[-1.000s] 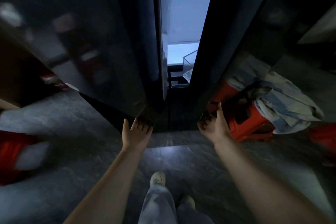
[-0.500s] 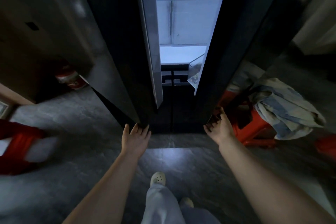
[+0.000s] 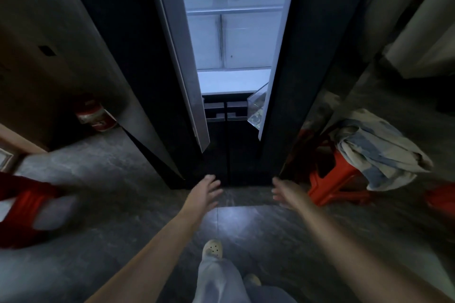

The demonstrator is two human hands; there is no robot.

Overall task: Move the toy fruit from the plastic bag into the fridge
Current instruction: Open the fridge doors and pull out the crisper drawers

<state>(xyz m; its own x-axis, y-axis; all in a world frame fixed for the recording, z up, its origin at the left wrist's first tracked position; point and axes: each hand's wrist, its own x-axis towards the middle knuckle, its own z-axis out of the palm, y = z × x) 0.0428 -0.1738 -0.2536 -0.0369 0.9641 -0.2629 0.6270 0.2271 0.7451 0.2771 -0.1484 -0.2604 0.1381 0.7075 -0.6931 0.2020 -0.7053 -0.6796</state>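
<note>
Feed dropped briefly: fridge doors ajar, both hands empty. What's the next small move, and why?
Probably swing the fridge doors wider: the left hand and right hand are open and empty near their lower edges, and the gap to the lit shelf looks narrow.

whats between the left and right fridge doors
Between the left door and right door, the head view shows the lit fridge interior with white shelves.

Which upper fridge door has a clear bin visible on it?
The right door: a transparent bin juts from its lower inner edge; the left door shows none.
</note>
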